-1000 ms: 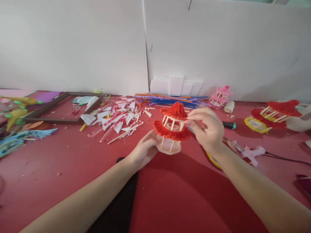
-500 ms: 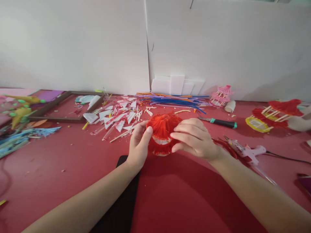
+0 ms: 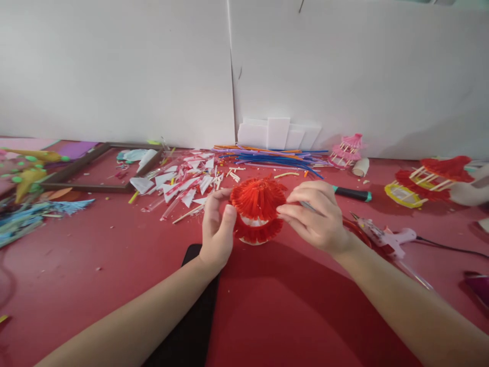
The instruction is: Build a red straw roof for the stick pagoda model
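A small red model pavilion (image 3: 258, 201), with a fuzzy pipe-cleaner roof over a lower red tier, stands upright on the red table in front of me. My left hand (image 3: 218, 232) is around its left side, the thumb in front and the fingers partly hidden behind. At the right edge of the roof, my right hand (image 3: 315, 216) has its thumb and fingertips pinched together on the red fringe. Whether a loose piece is also in that pinch is hidden. Beneath my left forearm lies a flat black object (image 3: 191, 306).
Beyond the model are white scraps (image 3: 187, 178) and a bundle of pipe cleaners (image 3: 275, 157). To the right lie a black-handled tool (image 3: 353, 194) and a pink glue gun (image 3: 387, 237) with its cord. Another person's hand (image 3: 471, 193) is by a red-and-yellow model (image 3: 430, 178).
My right hand has drawn slightly right, its spread fingers closing to a pinch at the roof's edge. My left thumb has shifted slightly left and down from the roof.
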`<state>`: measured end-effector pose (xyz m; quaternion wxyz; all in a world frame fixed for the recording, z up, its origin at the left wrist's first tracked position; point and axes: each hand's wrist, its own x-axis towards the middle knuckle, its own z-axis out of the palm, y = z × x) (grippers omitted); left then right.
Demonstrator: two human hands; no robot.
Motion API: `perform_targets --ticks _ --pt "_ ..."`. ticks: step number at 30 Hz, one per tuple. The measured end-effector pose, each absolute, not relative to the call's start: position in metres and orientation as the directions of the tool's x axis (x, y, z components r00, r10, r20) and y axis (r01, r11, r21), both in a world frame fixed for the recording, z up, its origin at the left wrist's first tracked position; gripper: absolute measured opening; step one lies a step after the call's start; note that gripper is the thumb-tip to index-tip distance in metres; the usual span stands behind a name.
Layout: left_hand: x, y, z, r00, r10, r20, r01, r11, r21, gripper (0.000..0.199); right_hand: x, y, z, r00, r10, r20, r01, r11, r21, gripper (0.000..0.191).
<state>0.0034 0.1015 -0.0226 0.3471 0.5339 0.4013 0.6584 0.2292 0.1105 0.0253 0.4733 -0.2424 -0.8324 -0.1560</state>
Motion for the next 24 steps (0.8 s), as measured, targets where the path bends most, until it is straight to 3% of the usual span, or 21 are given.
perform_targets --ticks 4,8,11,15,18,24 --pt "0.002 0.095 -0.019 -0.126 0.890 0.437 0.057 -0.434 0.899 0.061 0.228 0.104 0.027 -0.428 0.251 0.868 0.628 0.774 0.086 0.013" --pt "0.001 0.096 -0.016 -0.062 0.842 0.535 0.375 -0.478 0.795 0.080 0.229 0.102 0.030 -0.483 0.215 0.849 0.586 0.799 0.131 0.014" --pt "0.001 0.097 -0.014 -0.040 0.809 0.586 0.525 -0.482 0.702 0.068 0.227 0.100 0.032 -0.501 0.198 0.842 0.573 0.805 0.152 0.010" --pt "0.002 0.093 -0.010 0.045 0.789 0.612 0.575 -0.522 0.630 0.048 0.219 0.092 0.034 -0.485 0.235 0.842 0.599 0.791 0.125 0.005" --pt "0.004 0.090 -0.006 0.102 0.787 0.608 0.576 -0.545 0.609 0.031 0.215 0.089 0.034 -0.467 0.281 0.838 0.606 0.792 0.071 0.003" --pt "0.006 0.091 -0.004 0.104 0.792 0.601 0.570 -0.543 0.617 0.024 0.220 0.100 0.029 -0.472 0.257 0.843 0.519 0.854 0.031 0.012"
